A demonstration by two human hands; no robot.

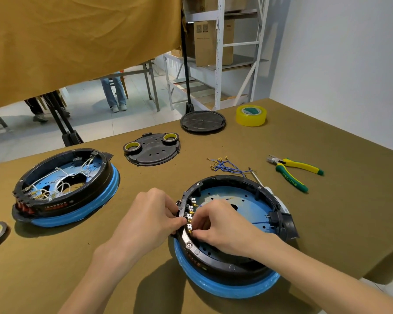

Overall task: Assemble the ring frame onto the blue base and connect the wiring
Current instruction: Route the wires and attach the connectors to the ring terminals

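Head view showed the ring frame [234, 261] seated on the blue base [227, 288] before you. Your left hand [150, 218] pinched its rim while your right hand [218, 225] pinched a small terminal; those tabs likely bent easily, so grip the stiff rim.

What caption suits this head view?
Both hands, left hand and right hand, work at terminals inside the black ring on the blue base.

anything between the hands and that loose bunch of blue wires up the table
Nothing visible on the cloth: the blue wires lie just beyond the ring frame, whose far rim both hands would reach over.
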